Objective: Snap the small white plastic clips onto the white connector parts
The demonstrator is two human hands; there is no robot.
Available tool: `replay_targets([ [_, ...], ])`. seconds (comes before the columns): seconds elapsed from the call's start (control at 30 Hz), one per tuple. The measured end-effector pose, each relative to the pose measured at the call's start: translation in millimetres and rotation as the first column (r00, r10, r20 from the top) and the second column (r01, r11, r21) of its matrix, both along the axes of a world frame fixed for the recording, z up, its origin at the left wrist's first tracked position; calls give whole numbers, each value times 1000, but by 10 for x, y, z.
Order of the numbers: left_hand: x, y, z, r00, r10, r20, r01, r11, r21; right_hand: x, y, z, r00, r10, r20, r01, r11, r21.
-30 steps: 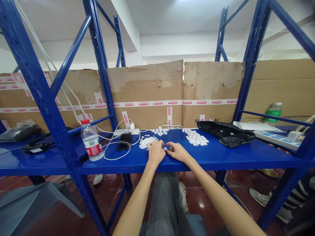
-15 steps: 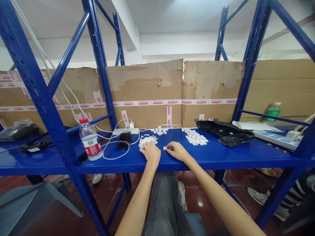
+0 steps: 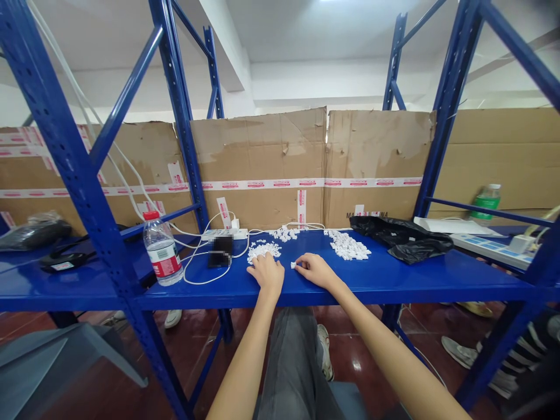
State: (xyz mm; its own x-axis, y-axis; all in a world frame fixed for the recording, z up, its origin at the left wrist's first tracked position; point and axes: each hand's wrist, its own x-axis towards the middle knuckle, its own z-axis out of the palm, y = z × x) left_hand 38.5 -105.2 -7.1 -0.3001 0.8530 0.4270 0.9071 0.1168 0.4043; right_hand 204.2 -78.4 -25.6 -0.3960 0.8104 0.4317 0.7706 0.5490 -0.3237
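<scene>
My right hand is closed, thumb and fingers pinching a small white plastic piece just above the blue tabletop. My left hand lies palm down with its fingers spread at the front edge of a pile of small white pieces; its fingertips partly cover the near pieces. Whether any piece is under those fingertips I cannot tell. Beyond it is a smaller white heap. To the right of my right hand lies a larger heap of white pieces. The pieces' exact kind is too small to make out.
A water bottle with a red cap stands left, near a dark phone-like object with white cables and a power strip. A black plastic bag lies right. Cardboard backs the blue shelf table.
My left hand has shifted very slightly left at the pile's edge. My right hand keeps its pinch on the white piece in nearly the same place. The view has tilted a little.
</scene>
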Motion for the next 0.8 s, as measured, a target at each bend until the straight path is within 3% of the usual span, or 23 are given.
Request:
replay_targets([
  [0.43, -39, 30, 5, 980, -197, -30, 195, 979, -55, 6, -8, -9, 1000, 11, -27, -11, 1000, 0],
  [0.8, -38, 3, 13, 962, -263, -69, 261, 964, -48, 8, 2, -9, 1000, 10, -23, -11, 1000, -8],
])
